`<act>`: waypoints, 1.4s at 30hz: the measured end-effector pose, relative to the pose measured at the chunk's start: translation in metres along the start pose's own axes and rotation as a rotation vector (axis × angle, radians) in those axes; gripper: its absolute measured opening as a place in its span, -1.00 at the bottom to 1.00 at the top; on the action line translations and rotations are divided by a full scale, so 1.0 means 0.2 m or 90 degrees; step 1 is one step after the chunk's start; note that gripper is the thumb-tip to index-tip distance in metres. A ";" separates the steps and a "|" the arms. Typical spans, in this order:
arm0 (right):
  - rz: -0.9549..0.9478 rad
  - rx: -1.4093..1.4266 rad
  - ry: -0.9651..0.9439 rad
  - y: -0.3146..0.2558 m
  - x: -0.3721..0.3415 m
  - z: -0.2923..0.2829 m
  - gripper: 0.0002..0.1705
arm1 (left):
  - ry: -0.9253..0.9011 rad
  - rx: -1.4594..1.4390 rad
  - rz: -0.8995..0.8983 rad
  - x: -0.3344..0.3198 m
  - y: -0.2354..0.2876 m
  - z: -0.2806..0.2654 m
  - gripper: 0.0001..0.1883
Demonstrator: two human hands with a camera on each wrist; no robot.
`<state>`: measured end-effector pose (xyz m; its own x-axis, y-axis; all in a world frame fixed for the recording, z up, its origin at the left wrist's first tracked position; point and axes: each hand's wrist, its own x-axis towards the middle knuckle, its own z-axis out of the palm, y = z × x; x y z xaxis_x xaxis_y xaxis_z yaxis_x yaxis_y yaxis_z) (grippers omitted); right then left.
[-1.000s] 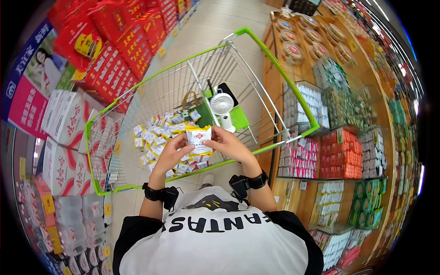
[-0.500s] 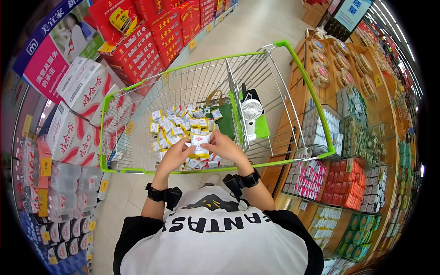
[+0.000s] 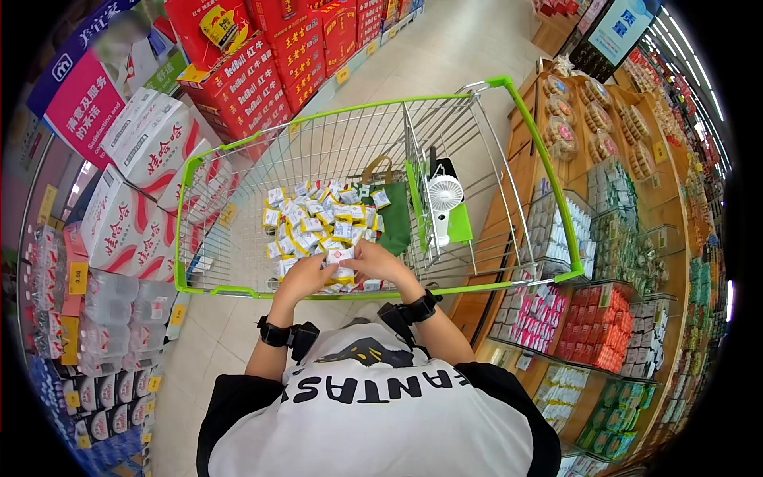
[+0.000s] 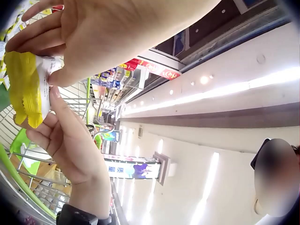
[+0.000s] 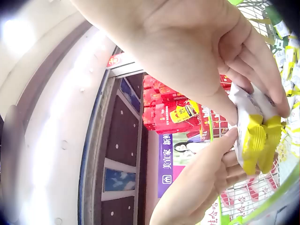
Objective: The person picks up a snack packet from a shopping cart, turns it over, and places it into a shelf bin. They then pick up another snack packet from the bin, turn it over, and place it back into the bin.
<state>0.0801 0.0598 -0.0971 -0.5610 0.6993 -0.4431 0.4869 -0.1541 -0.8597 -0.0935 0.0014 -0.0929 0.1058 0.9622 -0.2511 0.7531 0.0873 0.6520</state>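
Both hands hold small white packets with yellow ends (image 3: pixel 341 257) between them, low over the near side of a shopping cart (image 3: pixel 373 296). The left hand (image 3: pixel 304 277) pinches from the left, its thumb on the white face. From the right, the right hand (image 3: pixel 384 265) pinches the same packets, thumb near the other thumb. Two yellow crimped ends (image 5: pixel 257 145) lie one against the other in the right wrist view. Just beyond the fingers, a heap of similar packets (image 3: pixel 314 213) covers the cart floor.
A green bag (image 3: pixel 395 228) lies right of the heap. Past a divider stand a white handheld fan (image 3: pixel 445 193) and a green flat thing (image 3: pixel 459 226). Stacked cartons (image 3: pixel 131 219) and red drink boxes (image 3: pixel 246 87) line the left; a wooden snack shelf (image 3: pixel 556 230) flanks the right.
The head view has turned, so the cart now appears further right and straighter. Both hands have come slightly lower and closer to the body, still holding the packets.
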 end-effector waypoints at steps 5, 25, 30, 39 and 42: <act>-0.040 -0.008 0.095 0.00 0.09 0.01 -0.57 | 0.014 -0.155 -0.063 0.04 -0.03 -0.02 -0.58; -0.191 -0.015 0.104 0.07 -0.02 -0.02 -0.66 | 0.185 -0.408 -0.008 0.09 -0.03 -0.01 -0.83; -0.204 -0.028 0.096 0.05 -0.11 -0.02 -0.67 | 0.024 -0.423 0.049 0.11 0.06 0.00 -0.83; -0.219 0.002 0.163 0.06 -0.36 -0.11 -0.68 | -0.134 -0.413 0.139 0.19 0.23 0.13 -0.80; -0.156 0.010 0.156 0.10 -0.45 -0.15 -0.67 | -0.204 -0.387 0.156 0.20 0.37 0.12 -0.79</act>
<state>0.1601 0.0161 -0.0662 -0.4814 0.8634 -0.1510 0.3467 0.0294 -0.9375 -0.0175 0.0406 -0.0715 0.4801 0.8577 -0.1839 0.2000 0.0971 0.9750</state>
